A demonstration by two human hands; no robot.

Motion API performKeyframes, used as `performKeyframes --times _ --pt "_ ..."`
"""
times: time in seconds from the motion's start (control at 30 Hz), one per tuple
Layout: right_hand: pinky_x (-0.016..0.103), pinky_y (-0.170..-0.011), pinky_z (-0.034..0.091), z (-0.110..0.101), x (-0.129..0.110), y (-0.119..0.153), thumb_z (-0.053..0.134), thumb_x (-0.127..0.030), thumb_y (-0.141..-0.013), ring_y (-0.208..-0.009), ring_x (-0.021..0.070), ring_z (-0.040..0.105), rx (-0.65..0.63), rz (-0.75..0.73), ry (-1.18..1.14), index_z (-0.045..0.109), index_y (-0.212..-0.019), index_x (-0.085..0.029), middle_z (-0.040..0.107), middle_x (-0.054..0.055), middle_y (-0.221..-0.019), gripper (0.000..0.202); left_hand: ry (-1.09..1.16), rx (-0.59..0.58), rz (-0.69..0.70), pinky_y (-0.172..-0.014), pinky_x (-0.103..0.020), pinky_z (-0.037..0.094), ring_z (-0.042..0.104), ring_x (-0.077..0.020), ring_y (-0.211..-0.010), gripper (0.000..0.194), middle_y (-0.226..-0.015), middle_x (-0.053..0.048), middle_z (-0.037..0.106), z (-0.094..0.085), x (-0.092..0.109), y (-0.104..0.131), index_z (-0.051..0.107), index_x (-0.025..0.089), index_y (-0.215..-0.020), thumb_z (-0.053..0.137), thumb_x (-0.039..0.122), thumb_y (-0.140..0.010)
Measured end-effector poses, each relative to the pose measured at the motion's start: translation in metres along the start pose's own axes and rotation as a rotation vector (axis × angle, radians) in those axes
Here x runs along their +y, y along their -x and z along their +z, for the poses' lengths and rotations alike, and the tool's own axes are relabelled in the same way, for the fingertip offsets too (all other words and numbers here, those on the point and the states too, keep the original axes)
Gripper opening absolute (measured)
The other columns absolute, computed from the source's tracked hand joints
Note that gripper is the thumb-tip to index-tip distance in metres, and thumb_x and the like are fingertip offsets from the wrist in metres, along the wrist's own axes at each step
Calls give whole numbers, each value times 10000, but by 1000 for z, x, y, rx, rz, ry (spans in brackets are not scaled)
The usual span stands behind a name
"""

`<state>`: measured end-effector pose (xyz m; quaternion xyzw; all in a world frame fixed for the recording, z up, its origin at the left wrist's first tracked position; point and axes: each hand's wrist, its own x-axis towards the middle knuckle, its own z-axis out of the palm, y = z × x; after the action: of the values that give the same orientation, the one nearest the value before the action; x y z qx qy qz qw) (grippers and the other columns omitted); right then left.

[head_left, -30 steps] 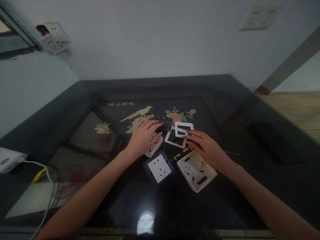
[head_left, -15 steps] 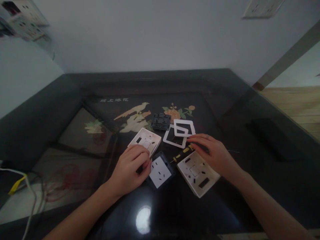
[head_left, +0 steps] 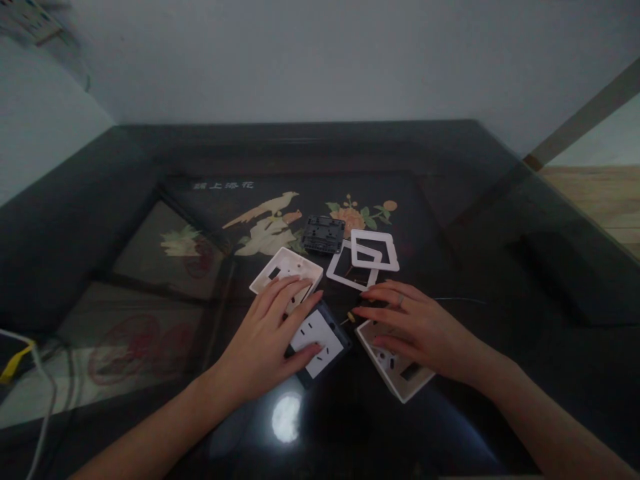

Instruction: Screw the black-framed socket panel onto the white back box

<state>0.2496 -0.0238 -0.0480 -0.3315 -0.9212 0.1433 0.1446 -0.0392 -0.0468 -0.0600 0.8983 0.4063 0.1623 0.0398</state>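
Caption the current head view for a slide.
Left hand over a socket panel and white box, right hand over another box, white frames beyond.

A glossy dark tabletop [head_left: 305,152] meets a pale wall [head_left: 300,60] along its far edge. Toward that edge its surface shows white characters [head_left: 223,186], a long-tailed bird [head_left: 270,207] and a leafy flower [head_left: 349,219]. Red circular marks [head_left: 123,360] lie nearer the left edge. Toward the near left corner runs a white cable [head_left: 47,387] with a yellow tag [head_left: 16,362]. A cut-off socket panel [head_left: 33,20] hangs above the left edge; wood-look flooring [head_left: 600,200] shows past the right.
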Motion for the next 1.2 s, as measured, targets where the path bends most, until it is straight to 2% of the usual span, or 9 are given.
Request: performKeyframes --times 0.1,0.17,0.3,0.4,0.53,0.63,0.73,1.0,1.2 --pt "490 -946 554 0 0 -1 610 -321 -921 -1175 294 598 -27 17 -2 678 -1204 -220 663 129 -1246 309 36 -17 -22 -1132 -541 366 365 -366 -1364 666 -1445 -181 453 0 0 1 412 137 -1436 647 406 -874" --pt "488 -934 562 0 1 -2 587 -319 -933 -1152 288 608 -15 28 -1 688 -1187 -218 672 128 -1216 292 61 -19 -12 -1141 -544 354 365 -363 -1366 624 -1440 -178 460 -1 2 1 454 138 -1393 663 385 -860" --pt "470 -922 569 -1 6 0 550 -327 -954 -1125 281 616 6 40 10 706 -1146 -212 677 125 -1165 273 87 -12 52 -1170 -569 290 379 -356 -1364 538 -1418 -182 492 -4 7 0 509 135 -1299 688 353 -841" --pt "450 -920 568 -2 9 2 553 -323 -954 -1118 275 614 33 60 22 713 -1136 -199 679 128 -1151 272 121 -9 122 -1172 -557 271 440 -336 -1330 544 -1377 -176 545 -5 10 0 497 143 -1292 685 401 -852" --pt "443 -931 560 -4 13 3 568 -296 -946 -1124 270 610 56 79 44 710 -1153 -194 682 125 -1152 271 198 -43 161 -1052 -456 404 561 -291 -1201 544 -1271 -141 640 -6 14 3 480 154 -1294 671 434 -870" --pt "447 -938 554 -4 17 4 562 -310 -950 -1133 269 602 57 96 66 708 -1158 -203 678 119 -1163 275 234 -46 149 -907 -403 477 615 -269 -1082 501 -1189 -124 680 -4 21 4 471 150 -1303 650 374 -892" --pt "474 -949 547 -3 20 5 556 -337 -954 -1147 279 593 66 119 75 709 -1155 -207 678 121 -1175 284 284 -70 147 -834 -372 508 642 -244 -980 467 -1107 -105 699 -2 29 5 451 151 -1325 606 322 -918" --pt "488 -906 567 -2 26 8 546 -350 -951 -1101 291 624 95 241 103 713 -1154 -193 692 122 -1157 306 278 -219 100 -798 -371 562 673 -244 -928 529 -1078 -104 692 2 34 6 376 162 -1393 557 370 -942" --pt "489 -908 557 -1 29 8 494 -390 -973 -1077 298 630 108 290 144 704 -1151 -156 688 146 -1133 362 240 -212 105 -779 -400 589 678 -262 -944 533 -1126 -123 682 1 29 5 396 153 -1382 571 397 -942"
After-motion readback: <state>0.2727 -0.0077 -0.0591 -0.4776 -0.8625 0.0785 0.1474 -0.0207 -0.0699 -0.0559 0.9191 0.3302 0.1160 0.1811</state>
